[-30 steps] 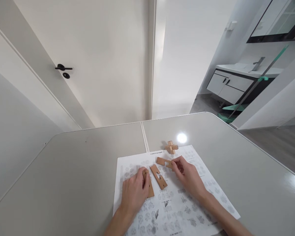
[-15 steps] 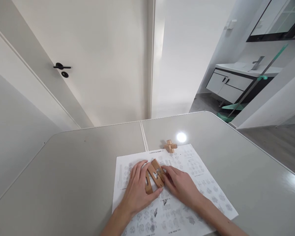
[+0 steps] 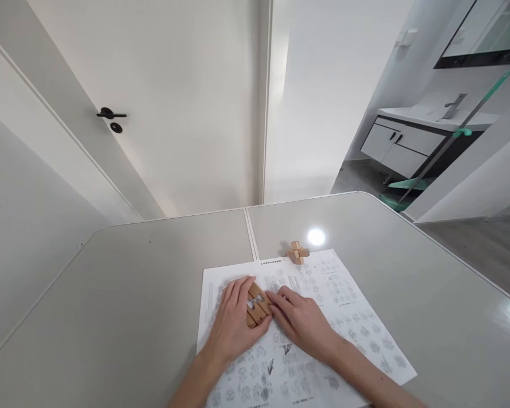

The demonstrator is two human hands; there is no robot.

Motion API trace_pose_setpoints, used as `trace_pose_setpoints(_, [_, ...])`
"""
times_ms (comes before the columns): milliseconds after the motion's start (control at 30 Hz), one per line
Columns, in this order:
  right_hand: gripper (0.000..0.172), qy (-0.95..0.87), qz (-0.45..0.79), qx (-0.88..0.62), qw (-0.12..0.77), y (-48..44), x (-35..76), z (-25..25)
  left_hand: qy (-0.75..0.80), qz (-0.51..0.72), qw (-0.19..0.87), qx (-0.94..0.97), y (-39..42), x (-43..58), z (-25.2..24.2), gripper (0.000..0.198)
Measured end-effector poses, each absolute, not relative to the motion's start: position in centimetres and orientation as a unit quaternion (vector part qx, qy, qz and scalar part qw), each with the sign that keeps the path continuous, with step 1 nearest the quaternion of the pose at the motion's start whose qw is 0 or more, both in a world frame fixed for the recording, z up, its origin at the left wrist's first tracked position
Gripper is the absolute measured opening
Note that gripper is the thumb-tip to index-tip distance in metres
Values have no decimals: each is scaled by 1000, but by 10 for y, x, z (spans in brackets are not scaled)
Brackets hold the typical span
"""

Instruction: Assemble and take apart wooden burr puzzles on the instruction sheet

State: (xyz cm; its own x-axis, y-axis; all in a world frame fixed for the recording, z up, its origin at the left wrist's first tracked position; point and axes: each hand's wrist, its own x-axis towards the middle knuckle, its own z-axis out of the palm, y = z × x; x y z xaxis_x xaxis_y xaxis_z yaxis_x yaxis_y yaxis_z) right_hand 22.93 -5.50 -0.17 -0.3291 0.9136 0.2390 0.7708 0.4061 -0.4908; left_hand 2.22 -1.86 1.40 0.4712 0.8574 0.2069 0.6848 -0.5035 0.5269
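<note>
Several notched wooden puzzle pieces lie side by side on a printed instruction sheet. My left hand curves round their left side, thumb along the near edge and fingers over the far end, gripping them. My right hand presses its fingertips against their right side, with the thumb and fingers close together. Part of the group is hidden under my left hand. Beyond the hands, an assembled cross-shaped wooden burr puzzle rests at the sheet's far edge.
The grey table has a pale seam running away from me. A closed door with a black handle stands behind it. At the right are a washbasin cabinet and a green-handled broom.
The wooden pieces have been pushed together, closing the gap between them. My right hand has moved slightly left with them. The view has shifted a little.
</note>
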Motion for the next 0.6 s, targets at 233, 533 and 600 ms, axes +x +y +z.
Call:
trace_pose_setpoints(233, [33, -798, 158, -518, 263, -57, 234, -3, 475, 243, 145, 833, -5, 7, 9, 65])
trace_pose_setpoints(533, [23, -785, 195, -516, 280, -57, 234, 1, 551, 254, 65, 793, 21, -28, 6, 47])
trace_pose_setpoints(600, [21, -784, 199, -516, 283, -57, 234, 1, 562, 257, 56, 784, 22, -30, 6, 46])
